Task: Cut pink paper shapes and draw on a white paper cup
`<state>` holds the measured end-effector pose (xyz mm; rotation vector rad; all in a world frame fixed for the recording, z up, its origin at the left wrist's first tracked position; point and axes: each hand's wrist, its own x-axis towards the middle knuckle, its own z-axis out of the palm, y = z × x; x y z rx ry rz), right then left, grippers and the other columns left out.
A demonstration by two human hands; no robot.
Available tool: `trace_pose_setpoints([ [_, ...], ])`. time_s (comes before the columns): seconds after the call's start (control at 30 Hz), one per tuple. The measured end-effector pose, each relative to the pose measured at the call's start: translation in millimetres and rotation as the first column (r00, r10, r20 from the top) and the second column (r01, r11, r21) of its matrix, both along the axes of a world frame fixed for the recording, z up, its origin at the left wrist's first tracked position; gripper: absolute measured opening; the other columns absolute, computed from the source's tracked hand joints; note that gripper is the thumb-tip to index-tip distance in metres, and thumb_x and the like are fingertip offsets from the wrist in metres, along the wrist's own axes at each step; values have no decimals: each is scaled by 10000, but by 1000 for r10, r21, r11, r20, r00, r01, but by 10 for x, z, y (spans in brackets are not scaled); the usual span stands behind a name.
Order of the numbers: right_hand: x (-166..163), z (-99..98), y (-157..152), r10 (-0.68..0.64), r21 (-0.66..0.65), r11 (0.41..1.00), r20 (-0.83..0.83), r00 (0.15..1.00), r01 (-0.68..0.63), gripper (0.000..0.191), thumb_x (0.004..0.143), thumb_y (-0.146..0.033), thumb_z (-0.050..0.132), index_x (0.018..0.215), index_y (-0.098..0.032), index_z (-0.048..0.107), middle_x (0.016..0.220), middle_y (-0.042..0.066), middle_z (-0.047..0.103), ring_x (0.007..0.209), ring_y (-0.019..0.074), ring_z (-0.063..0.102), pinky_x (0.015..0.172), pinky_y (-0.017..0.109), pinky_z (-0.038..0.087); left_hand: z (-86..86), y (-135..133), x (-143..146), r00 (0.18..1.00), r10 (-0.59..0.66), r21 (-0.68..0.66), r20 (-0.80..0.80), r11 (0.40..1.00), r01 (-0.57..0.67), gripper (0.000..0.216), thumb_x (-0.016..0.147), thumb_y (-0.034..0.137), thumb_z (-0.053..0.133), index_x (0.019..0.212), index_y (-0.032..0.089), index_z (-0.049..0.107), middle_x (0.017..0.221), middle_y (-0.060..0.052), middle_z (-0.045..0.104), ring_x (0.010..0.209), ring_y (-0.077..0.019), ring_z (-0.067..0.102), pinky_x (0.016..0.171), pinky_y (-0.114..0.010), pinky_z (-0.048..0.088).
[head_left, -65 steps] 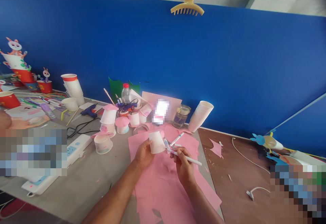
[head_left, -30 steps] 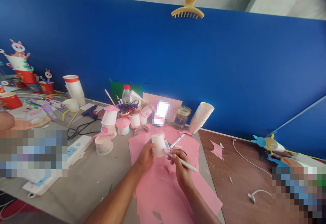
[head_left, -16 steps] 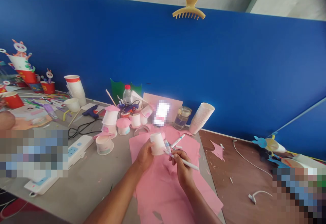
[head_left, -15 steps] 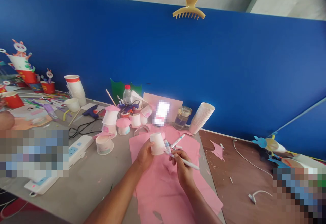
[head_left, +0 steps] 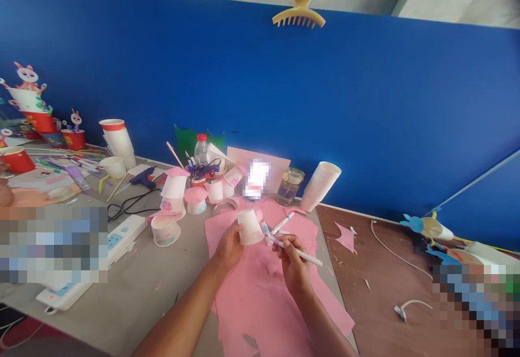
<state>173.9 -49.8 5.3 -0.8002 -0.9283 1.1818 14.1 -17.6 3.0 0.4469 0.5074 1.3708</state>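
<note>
My left hand (head_left: 228, 245) grips a small white paper cup (head_left: 249, 227), held upside down and tilted above a sheet of pink paper (head_left: 268, 286). My right hand (head_left: 293, 266) is closed on a white marker (head_left: 298, 252), its tip pointing at the cup's side. Two more pens (head_left: 280, 224) lie on the pink paper just behind the cup.
Decorated cups with pink lids (head_left: 175, 188), a water bottle (head_left: 200, 149), a glass jar (head_left: 288, 186) and a stack of white cups (head_left: 320, 185) line the blue partition. A glue gun (head_left: 141, 177) and power strip (head_left: 122, 235) lie at left. White cables (head_left: 396, 254) cross the brown desk.
The cup and marker stay together in my hands, shifting only slightly. The marker tip has eased a little away from the cup's side.
</note>
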Motion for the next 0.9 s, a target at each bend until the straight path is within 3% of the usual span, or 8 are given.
trace_pose_setpoints([
  [0.63, 9, -115, 6, 23, -6, 1000, 134, 991, -22, 245, 766, -456, 699, 703, -223, 657, 552, -25, 535, 588, 166, 524, 645, 319, 425, 27, -21, -5, 998, -68, 66, -19, 995, 69, 256, 755, 234, 648, 982, 129, 701, 739, -54, 695, 668, -192, 589, 683, -312, 425],
  [0.9, 11, -108, 11, -13, 0, 1000, 178, 984, 13, 219, 786, -417, 671, 698, -217, 654, 542, -33, 512, 586, 164, 519, 649, 316, 420, 115, -48, 8, 999, -37, 20, -26, 999, 37, 224, 715, 217, 661, 919, 131, 696, 711, -44, 677, 641, -181, 568, 636, -300, 403],
])
